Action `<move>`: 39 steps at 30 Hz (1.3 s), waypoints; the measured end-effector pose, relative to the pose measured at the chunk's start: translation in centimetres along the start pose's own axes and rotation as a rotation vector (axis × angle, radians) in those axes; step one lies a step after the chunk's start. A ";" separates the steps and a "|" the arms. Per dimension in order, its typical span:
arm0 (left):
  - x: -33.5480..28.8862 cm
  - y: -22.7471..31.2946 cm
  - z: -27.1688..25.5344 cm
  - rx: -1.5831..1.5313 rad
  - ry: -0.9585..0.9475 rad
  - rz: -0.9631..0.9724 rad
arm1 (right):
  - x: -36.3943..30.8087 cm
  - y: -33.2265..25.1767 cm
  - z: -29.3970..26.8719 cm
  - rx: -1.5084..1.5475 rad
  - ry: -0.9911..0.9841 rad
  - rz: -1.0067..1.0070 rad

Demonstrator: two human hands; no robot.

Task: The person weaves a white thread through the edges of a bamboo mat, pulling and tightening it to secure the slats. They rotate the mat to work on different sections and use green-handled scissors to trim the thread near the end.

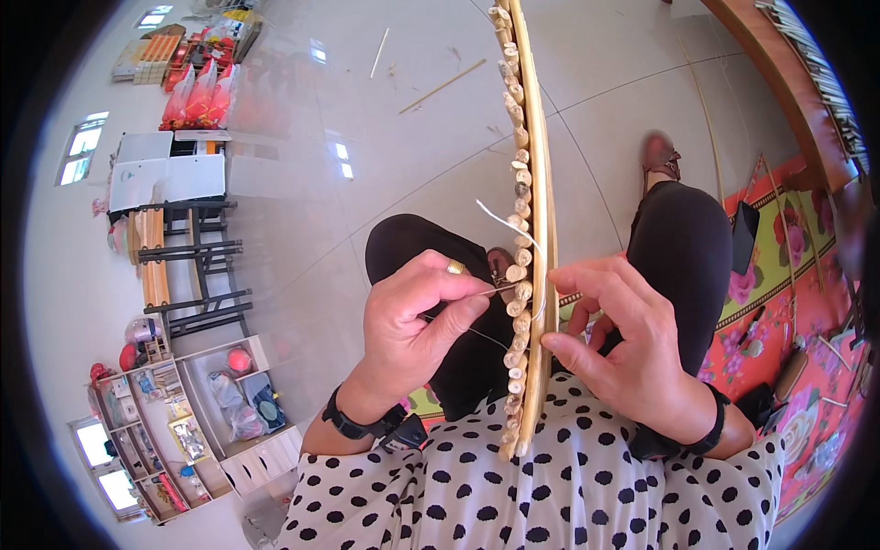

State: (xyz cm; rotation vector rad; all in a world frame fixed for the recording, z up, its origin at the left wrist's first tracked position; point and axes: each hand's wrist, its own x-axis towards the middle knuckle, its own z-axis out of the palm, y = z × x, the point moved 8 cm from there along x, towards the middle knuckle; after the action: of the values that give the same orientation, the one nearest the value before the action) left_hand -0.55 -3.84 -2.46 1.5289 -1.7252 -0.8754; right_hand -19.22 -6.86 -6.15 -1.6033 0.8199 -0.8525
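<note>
A long row of stalks (522, 197), their round cut ends facing left, stands before me with long pale strips (541, 183) along its right side. My left hand (417, 316) pinches a thin needle (500, 290) between thumb and forefinger, its far end at the cut ends. White thread (509, 221) curls over the row's upper part, and a finer strand hangs below my left fingers. On the other side, my right hand (623, 335) has thumb and forefinger apart, their tips touching the pale strips. Its other fingers are bent and partly hidden.
My knees (683, 257) flank the row. Loose stalks (443, 86) lie on the tiled floor (412, 174). A flowered mat (788, 247) and a wooden frame (779, 64) are at right. Left are shelves (174, 431), folded black-legged furniture (197, 307) and red packages (199, 96).
</note>
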 end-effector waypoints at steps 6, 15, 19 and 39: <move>0.2 -1.5 1.8 -0.508 0.102 -0.044 | 0.1 0.2 -0.3 -0.013 0.004 -0.020; 0.6 -4.6 6.1 -1.233 0.082 -0.250 | 0.0 0.1 -0.1 0.048 -0.058 -0.028; 1.3 -5.0 6.4 -1.252 0.030 -0.289 | -0.1 0.3 0.2 0.025 -0.098 -0.064; 0.9 -5.0 7.5 -1.416 -0.007 -0.217 | -1.2 -1.2 0.0 -0.051 -0.206 -0.102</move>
State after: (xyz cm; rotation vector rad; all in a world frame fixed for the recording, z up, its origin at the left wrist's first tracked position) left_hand -4.12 -4.76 -10.74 0.6758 -0.5188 -1.6634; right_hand -19.73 -5.65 -5.13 -1.7566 0.6227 -0.7283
